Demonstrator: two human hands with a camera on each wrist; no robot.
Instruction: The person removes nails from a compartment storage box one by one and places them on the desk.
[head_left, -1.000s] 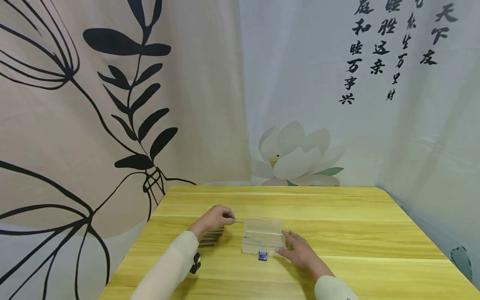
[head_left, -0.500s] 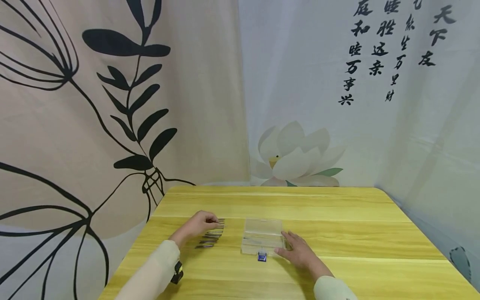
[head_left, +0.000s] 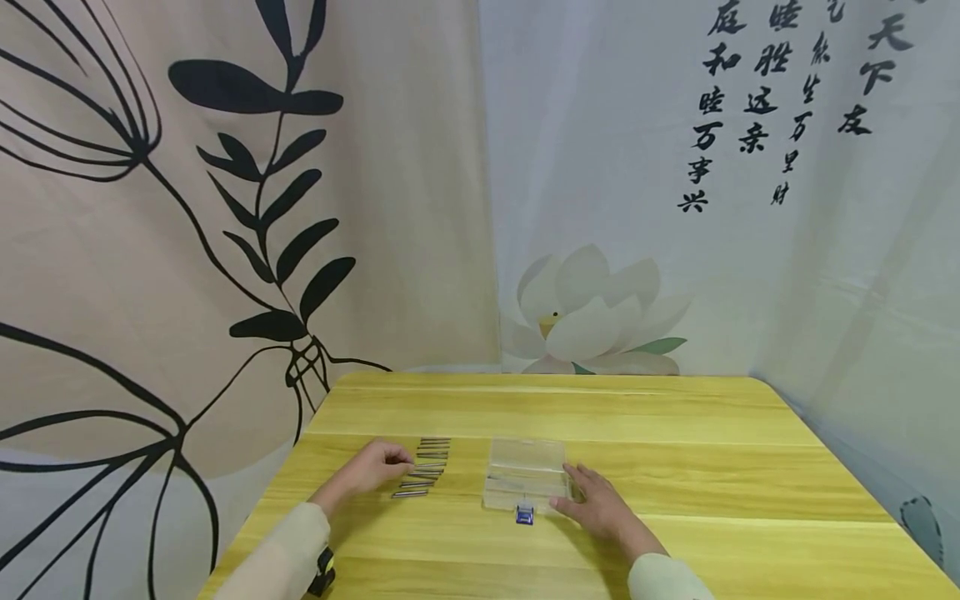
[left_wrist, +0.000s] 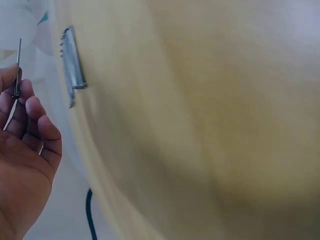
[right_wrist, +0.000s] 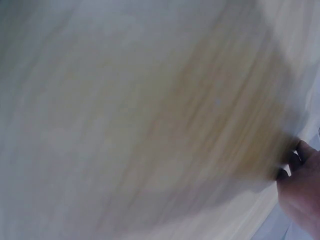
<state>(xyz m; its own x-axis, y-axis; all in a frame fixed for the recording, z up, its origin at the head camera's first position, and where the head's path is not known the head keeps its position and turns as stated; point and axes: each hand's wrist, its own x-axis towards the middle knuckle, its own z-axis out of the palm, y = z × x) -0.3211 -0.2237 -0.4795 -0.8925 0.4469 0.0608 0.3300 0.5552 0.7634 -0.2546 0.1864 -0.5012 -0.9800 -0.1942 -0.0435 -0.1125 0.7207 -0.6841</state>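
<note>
In the head view my left hand [head_left: 372,467] hovers at the left end of a row of slim metal rods [head_left: 431,454] on the table. The left wrist view shows its thumb and fingers pinching a thin metal rod [left_wrist: 18,82] with a narrow tip; the rod's exact kind is unclear. A clear plastic box [head_left: 527,454] lies with its lid raised at the table's middle, a blue latch or label [head_left: 525,514] at its front. My right hand [head_left: 596,500] holds the box's right side, thumb at the front and fingers farther back. Its grip is blurred in the right wrist view.
The yellow wood-grain table [head_left: 720,467] reaches back to a printed curtain [head_left: 420,208] with plants and writing. A dark band with a yellow patch [head_left: 322,571] sits at the left wrist.
My left hand has moved left, from beside the box across the row of rods to its left end, uncovering more of the row. The right hand and the box have stayed put.
</note>
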